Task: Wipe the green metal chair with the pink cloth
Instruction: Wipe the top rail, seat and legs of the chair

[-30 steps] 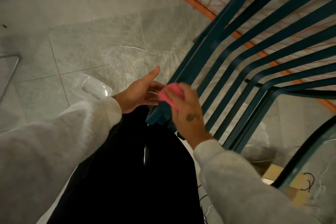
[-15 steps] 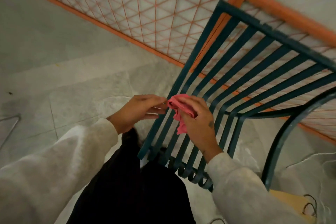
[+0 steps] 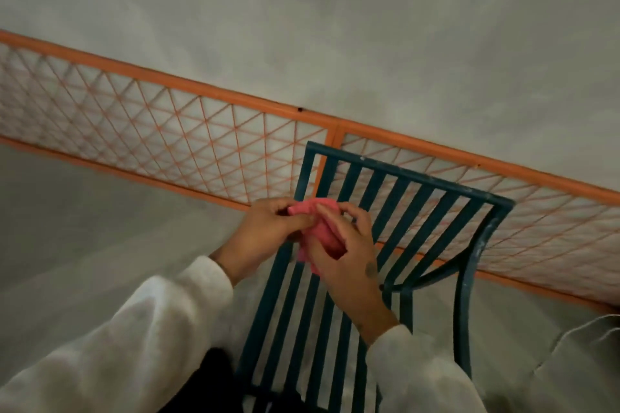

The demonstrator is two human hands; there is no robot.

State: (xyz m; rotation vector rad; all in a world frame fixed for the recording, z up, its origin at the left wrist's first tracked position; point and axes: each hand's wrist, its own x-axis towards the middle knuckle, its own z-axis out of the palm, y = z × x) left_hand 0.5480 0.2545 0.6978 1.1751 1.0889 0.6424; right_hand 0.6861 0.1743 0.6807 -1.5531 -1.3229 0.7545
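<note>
Two hands on one cloth (image 3: 310, 205)

The left hand (image 3: 268, 228) and right hand (image 3: 347, 265) are both pinching the pink cloth, holding it bunched over the slatted back of the green chair (image 3: 436, 183). An orange lattice fence (image 3: 151, 131) is running behind.

Pink cloth (image 3: 320, 228); dark green slatted chair (image 3: 396, 208); orange diamond-lattice panel (image 3: 161, 131); white sleeves (image 3: 161, 322).
</note>
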